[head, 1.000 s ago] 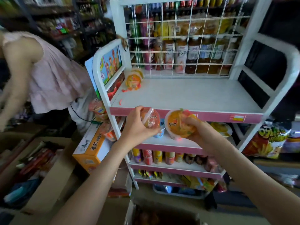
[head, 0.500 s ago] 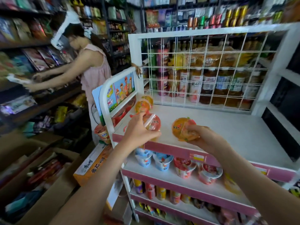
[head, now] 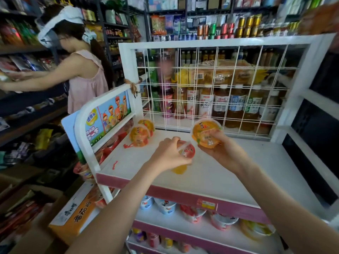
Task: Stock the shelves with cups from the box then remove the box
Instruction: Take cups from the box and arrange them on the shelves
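White board forms the top shelf (head: pixel 238 176) of the display rack, and both hands are over it, each carrying one cup.

Findings. We record the left hand (head: pixel 169 155) curled round a red-lidded cup (head: pixel 187 151), which is tipped so its lid faces right, low over the middle of the board. Whether it touches the board we cannot tell. The right hand (head: pixel 224 153) grips an orange cup (head: pixel 205 133) from beneath, lid tilted toward us, held clear of the board and nearer the wire grid (head: pixel 211 92) at the back. A pair of orange cups (head: pixel 139 137) sits close together at the back left corner; whether upright or leaning we cannot tell. Red scraps (head: pixel 115 165) lie near the left edge. The lower shelf (head: pixel 176 222) carries a row of cups (head: pixel 166 206).

Assessment. We judge the stocking step to be in hand, at the point of setting down. Removal of the box has not begun. An orange carton (head: pixel 73 217) stands beside the rack at lower left, but we cannot confirm it is the box in question.

Next move. Each cup should be turned base down and set flat on the board, in line with the corner pair. We advise releasing one hand at a time, as light cups may tip if nudged.
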Tool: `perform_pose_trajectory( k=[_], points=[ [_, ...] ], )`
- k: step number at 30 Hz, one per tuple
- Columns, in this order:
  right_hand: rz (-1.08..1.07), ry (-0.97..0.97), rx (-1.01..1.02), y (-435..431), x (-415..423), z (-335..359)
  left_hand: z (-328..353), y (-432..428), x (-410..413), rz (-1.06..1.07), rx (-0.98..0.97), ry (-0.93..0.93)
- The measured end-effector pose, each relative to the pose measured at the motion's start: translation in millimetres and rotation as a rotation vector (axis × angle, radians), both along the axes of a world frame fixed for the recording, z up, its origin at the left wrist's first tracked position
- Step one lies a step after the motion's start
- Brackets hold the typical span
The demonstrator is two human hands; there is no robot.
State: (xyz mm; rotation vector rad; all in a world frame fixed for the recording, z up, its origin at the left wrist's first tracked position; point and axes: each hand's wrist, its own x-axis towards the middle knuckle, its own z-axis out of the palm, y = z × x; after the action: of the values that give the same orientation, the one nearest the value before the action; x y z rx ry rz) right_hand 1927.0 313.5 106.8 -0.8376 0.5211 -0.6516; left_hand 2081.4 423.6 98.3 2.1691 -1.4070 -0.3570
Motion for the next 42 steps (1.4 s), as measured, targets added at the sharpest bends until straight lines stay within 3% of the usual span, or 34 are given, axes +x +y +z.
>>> perform_pose_trajectory(
  k=[7,10,13,17,19,22,26,32,36,42],
  points=[
    [0.112,0.023,-0.224,11,22,15,-5,-12,13,-0.051,0.12,0.118],
    [0.11,0.012,-0.259,21,38,22,3,-1,18,-0.061,-0.075,0.427],
    [0.092,0.045,-0.326,31,52,29,18,18,25,-0.04,-0.317,0.544],
    [0.128,0.086,-0.442,46,70,36,29,34,45,0.098,-0.596,0.523],
    [0.148,0.232,-0.655,54,82,37,29,41,60,0.154,-0.639,0.431],
    [0.136,0.465,-1.048,63,100,36,24,57,84,0.249,-0.599,0.149],
    [0.064,0.617,-1.292,65,105,27,-3,70,118,0.349,-0.433,-0.063],
    [0.202,1.064,-1.399,38,75,4,-32,71,139,0.403,-0.296,-0.15],
    [0.319,0.981,-1.297,27,61,-11,-36,63,144,0.393,-0.335,-0.122],
    [0.246,0.839,-1.355,25,58,-20,-45,60,146,0.39,-0.382,-0.009]
  ],
)
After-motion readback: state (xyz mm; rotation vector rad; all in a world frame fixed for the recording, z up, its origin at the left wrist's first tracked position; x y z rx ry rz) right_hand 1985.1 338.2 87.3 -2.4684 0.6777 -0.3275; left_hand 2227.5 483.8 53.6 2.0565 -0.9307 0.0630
